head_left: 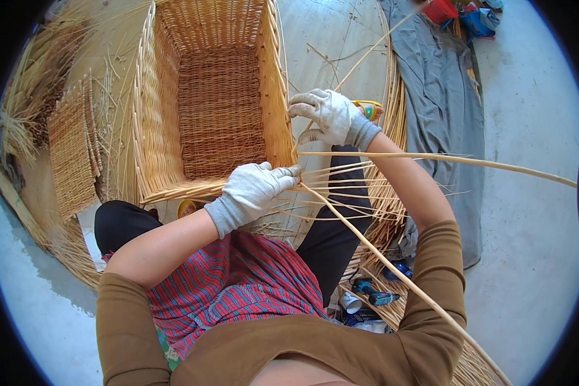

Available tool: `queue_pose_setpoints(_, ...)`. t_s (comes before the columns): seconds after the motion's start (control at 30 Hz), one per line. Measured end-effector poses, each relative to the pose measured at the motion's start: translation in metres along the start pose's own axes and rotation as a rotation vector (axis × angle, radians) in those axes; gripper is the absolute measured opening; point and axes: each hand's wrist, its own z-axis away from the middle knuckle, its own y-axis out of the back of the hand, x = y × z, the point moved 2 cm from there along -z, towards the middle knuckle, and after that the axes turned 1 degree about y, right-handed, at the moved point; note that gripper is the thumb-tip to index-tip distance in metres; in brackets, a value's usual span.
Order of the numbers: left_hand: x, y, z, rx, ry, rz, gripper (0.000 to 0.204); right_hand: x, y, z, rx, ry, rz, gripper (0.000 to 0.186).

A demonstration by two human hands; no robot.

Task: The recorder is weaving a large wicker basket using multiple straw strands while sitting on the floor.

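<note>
A large rectangular wicker basket (157,106) lies before me with its opening toward me; its woven base (220,109) is darker brown. My left hand (254,188), in a white knitted glove, grips the basket's near right corner, fingers closed around the rim. My right hand (328,117), gloved too, is at the basket's right side with its fingers bent around a willow rod (373,48) that slants up to the far right. From the corner between my hands, a thick rod (399,273) runs to the lower right. Another long rod (482,162) stretches right beneath my right forearm.
Bundles of willow rods (392,122) lie on the floor at right, beside a grey cloth (437,109). A woven panel (74,145) and loose stalks (29,109) are at left. A teal-and-black power tool (374,293) and a white cup (350,302) lie near my right leg.
</note>
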Motion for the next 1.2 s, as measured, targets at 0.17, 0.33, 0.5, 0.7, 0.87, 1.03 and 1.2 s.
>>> queue_pose_setpoints(0.17,-0.001,0.0,0.0,0.039,-0.002,0.071,0.034,0.005,-0.006,0.005,0.128,0.031,-0.067,0.063)
queue_pose_setpoints(0.33,0.0,-0.003,0.002,-0.035,0.044,0.109,0.032,0.002,-0.002,0.0,0.101,0.057,0.012,0.06)
queue_pose_setpoints(0.5,-0.002,-0.005,0.0,-0.037,0.058,0.148,0.037,0.006,-0.001,0.0,0.031,0.016,0.084,0.06)
queue_pose_setpoints(0.7,-0.002,0.0,0.003,-0.008,0.085,0.216,0.039,-0.011,0.013,-0.018,-0.395,-0.173,0.294,0.063)
queue_pose_setpoints(0.87,0.004,-0.001,-0.003,-0.012,0.156,0.255,0.039,-0.008,-0.019,0.016,0.203,-0.296,0.414,0.068)
queue_pose_setpoints(1.03,0.003,-0.006,0.006,0.03,0.17,0.216,0.04,-0.059,-0.026,0.023,0.476,-0.494,0.046,0.054)
queue_pose_setpoints(1.2,0.019,-0.008,0.003,0.22,0.125,0.079,0.034,-0.114,-0.099,0.112,0.801,-1.031,-0.871,0.031)
